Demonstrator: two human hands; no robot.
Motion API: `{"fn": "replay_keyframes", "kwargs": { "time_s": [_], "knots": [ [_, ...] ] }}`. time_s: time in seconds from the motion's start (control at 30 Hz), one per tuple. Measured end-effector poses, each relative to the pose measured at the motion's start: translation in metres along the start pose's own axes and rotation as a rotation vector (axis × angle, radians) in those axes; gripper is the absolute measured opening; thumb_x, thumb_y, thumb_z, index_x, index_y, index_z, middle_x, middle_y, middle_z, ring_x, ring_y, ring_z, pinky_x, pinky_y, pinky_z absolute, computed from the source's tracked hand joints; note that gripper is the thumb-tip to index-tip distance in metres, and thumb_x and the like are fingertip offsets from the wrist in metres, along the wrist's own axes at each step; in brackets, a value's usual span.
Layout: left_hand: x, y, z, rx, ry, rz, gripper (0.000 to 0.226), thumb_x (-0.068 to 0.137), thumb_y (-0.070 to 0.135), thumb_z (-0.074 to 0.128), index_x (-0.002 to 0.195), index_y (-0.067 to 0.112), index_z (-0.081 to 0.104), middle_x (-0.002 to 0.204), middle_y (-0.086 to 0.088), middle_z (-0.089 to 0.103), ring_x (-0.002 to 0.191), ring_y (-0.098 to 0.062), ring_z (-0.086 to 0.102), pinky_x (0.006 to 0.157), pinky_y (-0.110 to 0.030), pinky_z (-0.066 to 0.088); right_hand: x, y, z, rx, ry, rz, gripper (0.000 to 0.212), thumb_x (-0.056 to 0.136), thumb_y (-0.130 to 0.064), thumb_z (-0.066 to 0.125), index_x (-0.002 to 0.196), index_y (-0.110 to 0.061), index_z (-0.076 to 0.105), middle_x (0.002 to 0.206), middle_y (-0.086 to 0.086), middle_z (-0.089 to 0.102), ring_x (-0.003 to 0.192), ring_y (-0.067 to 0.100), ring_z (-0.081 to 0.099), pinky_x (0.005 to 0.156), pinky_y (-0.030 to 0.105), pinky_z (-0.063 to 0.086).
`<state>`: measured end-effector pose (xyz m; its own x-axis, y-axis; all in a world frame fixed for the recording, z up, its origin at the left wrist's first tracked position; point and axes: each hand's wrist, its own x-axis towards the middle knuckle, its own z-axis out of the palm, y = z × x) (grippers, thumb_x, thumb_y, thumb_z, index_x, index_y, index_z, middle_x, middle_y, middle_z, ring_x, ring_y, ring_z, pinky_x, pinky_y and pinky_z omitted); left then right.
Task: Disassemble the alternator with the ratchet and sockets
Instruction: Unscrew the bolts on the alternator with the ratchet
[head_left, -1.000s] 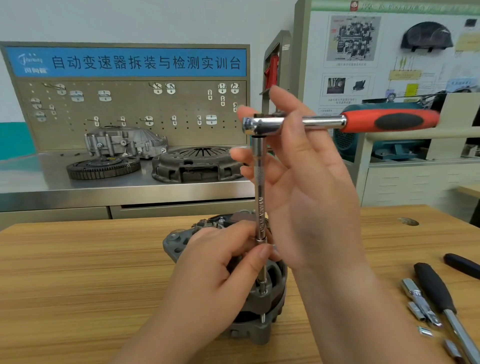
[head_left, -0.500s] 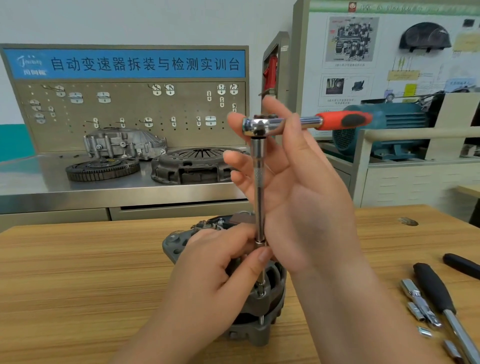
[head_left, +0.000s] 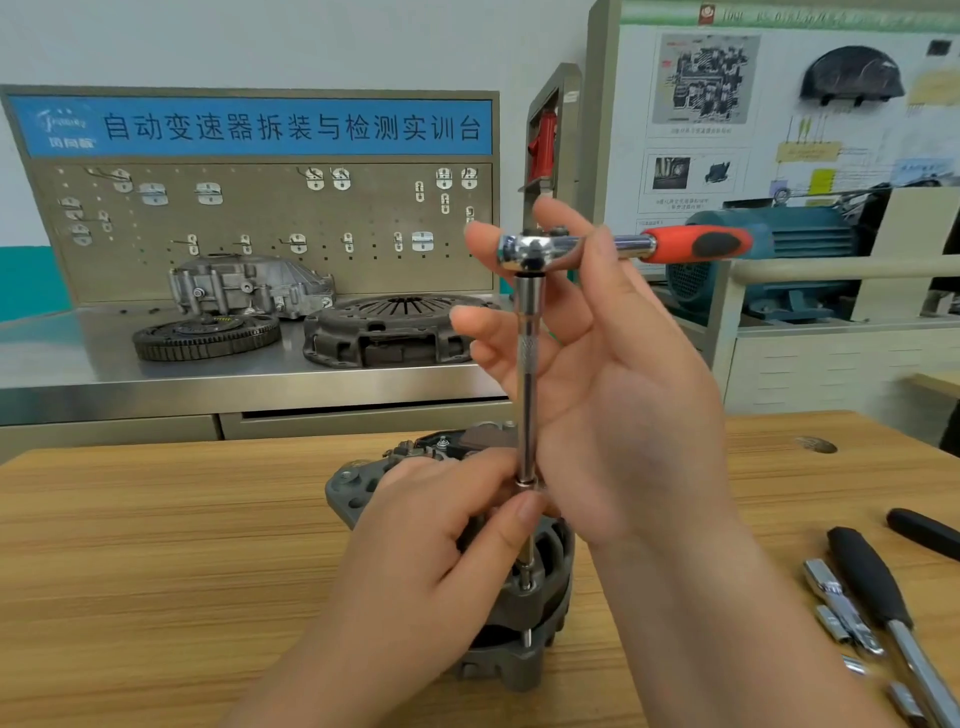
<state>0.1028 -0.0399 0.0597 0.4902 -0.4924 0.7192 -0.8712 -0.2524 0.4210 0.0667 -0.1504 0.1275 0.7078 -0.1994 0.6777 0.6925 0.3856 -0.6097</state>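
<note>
A grey alternator (head_left: 519, 667) stands on the wooden table (head_left: 156, 545), close to the near edge. My left hand (head_left: 431, 545) grips its upper body, thumb tip against the long chrome extension bar (head_left: 527, 364). That bar rises upright from a bolt on the alternator's front side. On top of it sits the ratchet (head_left: 701, 243), its red and black handle pointing right and away. My right hand (head_left: 623, 389) holds the ratchet head between thumb and spread fingers. The socket at the bar's foot is barely visible.
Loose chrome sockets and adapters (head_left: 836, 603) lie at the table's right beside a black-handled driver (head_left: 872, 582) and another black handle (head_left: 924, 532). Behind, a steel bench carries a clutch cover (head_left: 389, 332), a flywheel (head_left: 205, 335) and a housing (head_left: 249, 286).
The ratchet handle has swung away from me, so it looks shorter now. My right hand's fingers shifted round the head. My left hand and the alternator stayed put.
</note>
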Motion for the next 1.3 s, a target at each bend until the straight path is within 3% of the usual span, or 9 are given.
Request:
{"fn": "replay_keyframes", "kwargs": {
  "time_s": [0.23, 0.4, 0.53, 0.63, 0.77, 0.97, 1.1, 1.3],
  "knots": [
    [0.001, 0.002, -0.001, -0.052, 0.008, -0.031, 0.032, 0.086, 0.055, 0.037, 0.098, 0.038, 0.061, 0.073, 0.013, 0.068, 0.083, -0.004, 0.057, 0.073, -0.022, 0.033, -0.004, 0.002, 0.007, -0.249, 0.027, -0.280, 0.021, 0.090, -0.015, 0.055, 0.102, -0.027, 0.066, 0.094, -0.005, 0.068, 0.084, 0.018, 0.061, 0.082, 0.028, 0.051],
    [0.000, -0.002, 0.001, -0.032, 0.016, 0.010, 0.029, 0.091, 0.050, 0.039, 0.088, 0.033, 0.062, 0.065, 0.011, 0.060, 0.069, -0.004, 0.054, 0.074, -0.017, 0.032, -0.002, 0.002, 0.002, -0.063, -0.004, -0.085, 0.028, 0.094, -0.030, 0.044, 0.118, -0.026, 0.058, 0.102, -0.001, 0.073, 0.075, 0.016, 0.070, 0.082, 0.031, 0.055],
    [0.000, -0.001, 0.000, -0.040, -0.001, 0.016, 0.024, 0.094, 0.049, 0.038, 0.091, 0.037, 0.059, 0.062, 0.014, 0.057, 0.066, -0.006, 0.054, 0.074, -0.016, 0.031, 0.001, 0.001, -0.002, 0.027, -0.016, 0.019, 0.030, 0.098, -0.035, 0.038, 0.119, -0.021, 0.054, 0.102, -0.001, 0.074, 0.070, 0.016, 0.070, 0.074, 0.028, 0.056],
    [0.001, 0.001, -0.001, -0.054, 0.014, -0.007, 0.023, 0.090, 0.051, 0.039, 0.096, 0.038, 0.058, 0.069, 0.016, 0.065, 0.076, -0.004, 0.057, 0.074, -0.021, 0.033, 0.000, 0.003, 0.000, -0.048, -0.008, -0.045, 0.023, 0.096, -0.030, 0.045, 0.113, -0.026, 0.059, 0.103, 0.000, 0.074, 0.073, 0.015, 0.068, 0.074, 0.026, 0.053],
    [0.003, 0.003, -0.001, -0.054, 0.041, 0.011, 0.022, 0.088, 0.047, 0.042, 0.099, 0.037, 0.059, 0.083, 0.033, 0.065, 0.082, 0.006, 0.057, 0.070, -0.026, 0.037, -0.001, 0.003, 0.003, -0.227, 0.033, -0.252, 0.020, 0.090, -0.019, 0.054, 0.104, -0.028, 0.066, 0.102, -0.002, 0.068, 0.085, 0.016, 0.064, 0.083, 0.026, 0.050],
    [0.001, 0.001, 0.002, -0.050, 0.052, 0.036, 0.022, 0.092, 0.045, 0.043, 0.089, 0.035, 0.063, 0.066, 0.028, 0.058, 0.069, 0.003, 0.055, 0.070, -0.027, 0.035, 0.000, 0.003, -0.001, -0.009, -0.011, -0.058, 0.029, 0.093, -0.033, 0.047, 0.119, -0.027, 0.060, 0.104, 0.001, 0.072, 0.074, 0.017, 0.070, 0.087, 0.032, 0.055],
    [0.001, 0.001, 0.002, -0.018, 0.033, 0.035, 0.021, 0.092, 0.045, 0.042, 0.094, 0.037, 0.061, 0.068, 0.023, 0.062, 0.072, 0.000, 0.056, 0.077, -0.020, 0.035, 0.002, 0.002, -0.003, 0.052, -0.022, 0.011, 0.031, 0.096, -0.034, 0.040, 0.121, -0.021, 0.054, 0.103, 0.002, 0.074, 0.068, 0.018, 0.070, 0.078, 0.030, 0.056],
    [0.002, 0.004, 0.002, -0.021, 0.059, -0.002, 0.027, 0.085, 0.052, 0.041, 0.103, 0.039, 0.057, 0.080, 0.017, 0.068, 0.083, -0.003, 0.056, 0.069, -0.023, 0.037, -0.001, 0.002, 0.004, -0.216, 0.021, -0.220, 0.021, 0.092, -0.021, 0.052, 0.106, -0.030, 0.065, 0.106, 0.001, 0.069, 0.082, 0.015, 0.065, 0.082, 0.025, 0.051]
  ]
}}
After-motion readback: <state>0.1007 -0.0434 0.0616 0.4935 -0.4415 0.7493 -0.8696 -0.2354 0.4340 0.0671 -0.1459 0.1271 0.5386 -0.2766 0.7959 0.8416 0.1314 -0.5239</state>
